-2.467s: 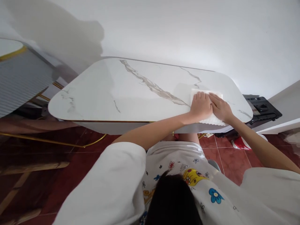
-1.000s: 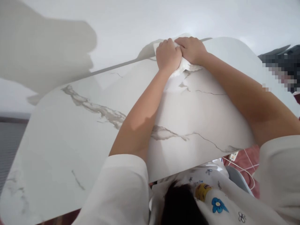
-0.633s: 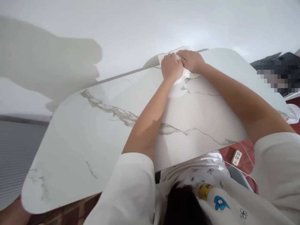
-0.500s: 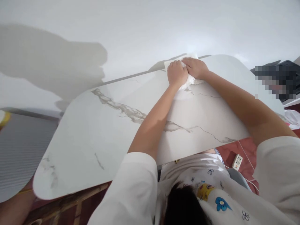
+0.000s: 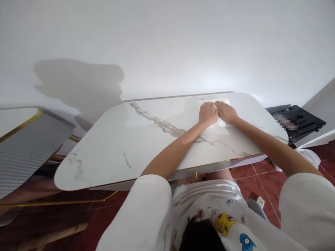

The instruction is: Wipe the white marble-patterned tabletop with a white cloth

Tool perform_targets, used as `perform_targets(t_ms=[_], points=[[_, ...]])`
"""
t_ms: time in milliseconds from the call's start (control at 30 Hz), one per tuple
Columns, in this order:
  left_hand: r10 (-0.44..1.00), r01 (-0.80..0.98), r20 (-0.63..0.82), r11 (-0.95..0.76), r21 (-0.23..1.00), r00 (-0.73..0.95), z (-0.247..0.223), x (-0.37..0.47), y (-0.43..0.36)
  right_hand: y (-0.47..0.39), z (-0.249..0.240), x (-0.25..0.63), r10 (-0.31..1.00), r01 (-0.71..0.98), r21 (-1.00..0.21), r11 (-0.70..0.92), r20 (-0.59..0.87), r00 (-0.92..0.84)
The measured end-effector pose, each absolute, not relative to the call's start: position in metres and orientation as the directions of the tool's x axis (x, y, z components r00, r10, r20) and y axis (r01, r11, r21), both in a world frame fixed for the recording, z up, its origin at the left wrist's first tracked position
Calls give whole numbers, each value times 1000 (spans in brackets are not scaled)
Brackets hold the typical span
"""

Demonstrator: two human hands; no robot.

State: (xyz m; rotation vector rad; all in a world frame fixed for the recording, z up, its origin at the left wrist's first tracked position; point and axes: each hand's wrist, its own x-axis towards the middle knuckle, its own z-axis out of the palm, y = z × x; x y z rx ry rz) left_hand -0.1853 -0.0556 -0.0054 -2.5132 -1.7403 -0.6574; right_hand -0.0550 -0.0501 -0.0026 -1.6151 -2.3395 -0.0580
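Both your hands, left hand [image 5: 208, 113] and right hand [image 5: 225, 112], press flat on the white cloth [image 5: 215, 103], now drawn back from the tabletop [image 5: 125, 146] far edge.

Tabletop [image 5: 125, 146] bare to the left w/ free room; wall [image 5: 167, 42] blocks just beyond far edge.

A white cloth [image 5: 219, 112] is pressed flat on the marble worktop [image 5: 125, 146] near its far edge, under the left hand [image 5: 208, 114] and right hand [image 5: 226, 112], which are laid side by side and touching. A black device [image 5: 298, 120] is seen beyond the worktop's right end, above the red tiled floor [image 5: 251, 177].
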Motion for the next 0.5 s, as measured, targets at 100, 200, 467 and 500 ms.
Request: perform_targets(t_ms=[100,200,467,500], points=[[885,896,340,-397,197,317,-5,-187,-78,-75,-3,-56,908,927,-112,358,272,-318],[888,899,335,-392,196,315,-5,-187,-102,-97,-5,-55,898,922,-96,376,282,-337],[875,889,374,-404,216,307,-6,-177,-160,-151,-10,-43,876,905,-114,411,325,-357],[875,885,372,-409,223,311,-6,-175,-165,-156,-9,-39,875,904,-114,412,326,-357]])
